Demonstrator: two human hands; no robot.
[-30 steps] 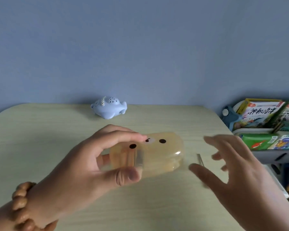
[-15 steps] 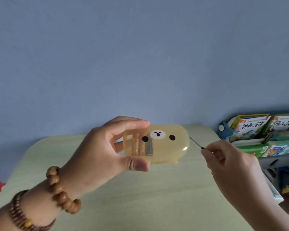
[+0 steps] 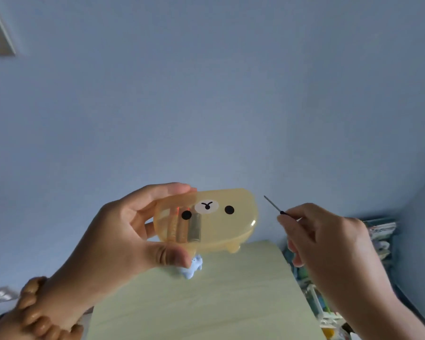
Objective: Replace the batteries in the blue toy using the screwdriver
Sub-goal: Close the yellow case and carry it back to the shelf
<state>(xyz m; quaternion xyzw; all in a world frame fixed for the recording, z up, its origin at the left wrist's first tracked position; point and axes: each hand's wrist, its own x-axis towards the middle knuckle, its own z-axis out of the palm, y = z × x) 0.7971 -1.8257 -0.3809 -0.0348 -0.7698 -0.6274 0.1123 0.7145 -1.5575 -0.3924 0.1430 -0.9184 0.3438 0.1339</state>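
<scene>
Here the yellow case [image 3: 221, 229] partly hides the blue toy [image 3: 192, 269].

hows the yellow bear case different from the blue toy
The yellow bear case is held up in the left hand; the blue toy sits on the table. The case is see-through, with batteries showing inside; the toy is opaque. Both look like smooth plastic.

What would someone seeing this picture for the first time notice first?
A translucent yellow plastic case with a bear face is held up mid-frame by the left hand, battery-like cylinders showing through its left end. Right of it, the right hand pinches a thin metal screwdriver, clear of the case. A pale blue toy peeks out below the left hand.
</scene>
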